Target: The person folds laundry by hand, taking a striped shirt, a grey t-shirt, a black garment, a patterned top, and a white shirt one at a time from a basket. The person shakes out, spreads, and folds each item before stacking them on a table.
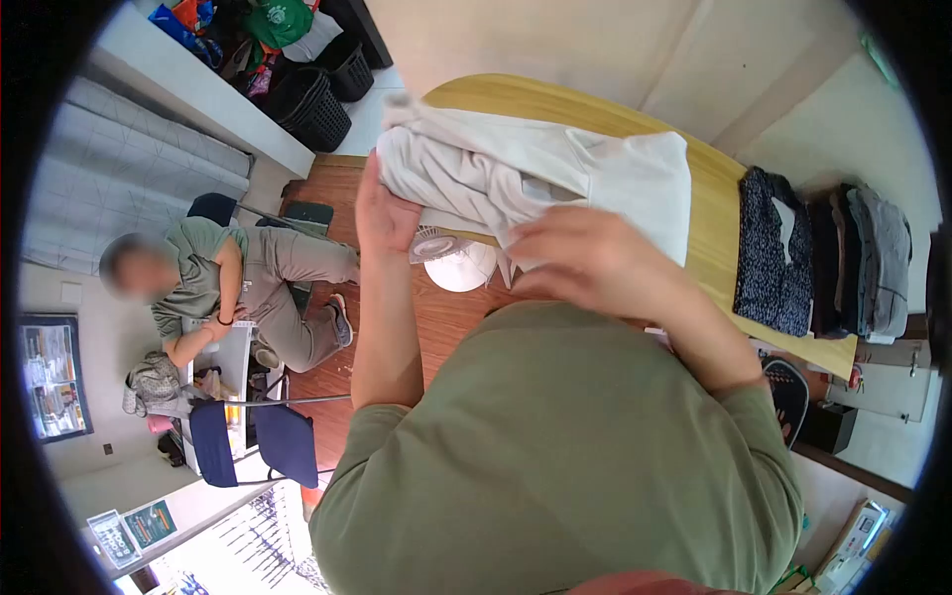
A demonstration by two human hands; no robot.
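A white garment (635, 183) lies partly spread on the wooden table (716, 213), its left part bunched in folds. My left hand (389, 206) is at the garment's left end, palm against the bunched cloth, with part of the fingers hidden behind it. Over the garment's near edge is my right hand (585, 260), blurred by motion, its fingers apart and nothing visible in them.
On the table's right side lie a dark patterned garment (769, 253) and a row of folded clothes (868, 263). A white fan (459, 263) stands below the table edge. A seated person (203, 268) is at left, near dark chairs (286, 441). Black baskets (312, 109) stand at upper left.
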